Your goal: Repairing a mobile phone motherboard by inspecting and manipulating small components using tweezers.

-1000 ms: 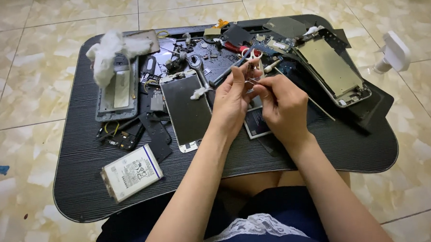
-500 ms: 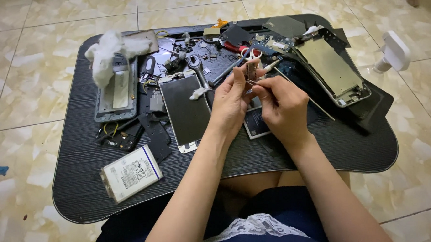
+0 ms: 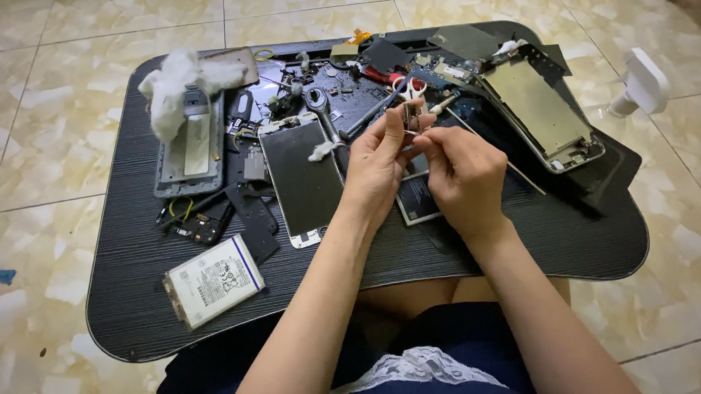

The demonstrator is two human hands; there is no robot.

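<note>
My left hand (image 3: pixel 380 161) and my right hand (image 3: pixel 462 174) meet over the middle of a black lap table (image 3: pixel 137 305). The left hand's fingers pinch a small pale phone part (image 3: pixel 411 116) held upright. My right hand's fingertips touch the same part from the right and grip a thin stick-like tool (image 3: pixel 485 146) that slants down to the right. Under the hands lies a small dark phone piece (image 3: pixel 416 198). Just left of my left wrist a phone screen panel (image 3: pixel 302 179) lies flat.
A white phone battery (image 3: pixel 212 279) lies at the front left. A grey phone frame (image 3: pixel 190 152) with a cotton wad (image 3: pixel 172 90) sits at the back left. A metal phone chassis (image 3: pixel 540 113), red-handled scissors (image 3: pixel 405 85) and several loose parts fill the back. A white object (image 3: pixel 640 82) stands on the tiled floor.
Both hands have stayed over the table's middle, with the fingers shifting slightly around the small part. Nothing else has moved.
</note>
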